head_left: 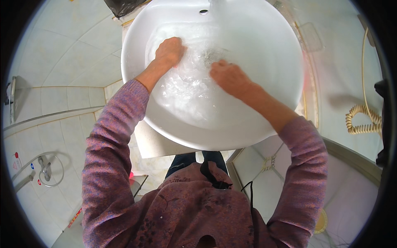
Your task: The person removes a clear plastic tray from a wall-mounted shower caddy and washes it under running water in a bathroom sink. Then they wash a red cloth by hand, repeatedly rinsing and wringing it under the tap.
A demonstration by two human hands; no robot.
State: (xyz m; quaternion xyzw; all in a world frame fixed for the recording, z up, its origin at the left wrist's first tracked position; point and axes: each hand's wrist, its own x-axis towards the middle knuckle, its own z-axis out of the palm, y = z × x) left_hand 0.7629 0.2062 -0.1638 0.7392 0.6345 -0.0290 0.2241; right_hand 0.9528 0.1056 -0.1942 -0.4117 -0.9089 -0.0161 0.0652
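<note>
Both my hands are over a white washbasin [269, 103] with water splashing in it. My left hand [170, 50] is curled closed in the left half, and my right hand [229, 76] is closed near the middle, its fingers pointing left. Between and below them lies a whitish, translucent, rippled patch [186, 89] with bright glints; I cannot tell whether it is thin film, cloth or only churned water. A greyish spot [211, 57] shows through the splash beside my right fingers. Whatever the fingers grip is hidden.
The basin's overflow hole [203, 12] is at the far side. A black bag [124, 6] sits beyond its left rim. To the right hangs a coiled cream cord [364, 120]. A shower mixer tap [44, 167] is on the tiled wall at lower left.
</note>
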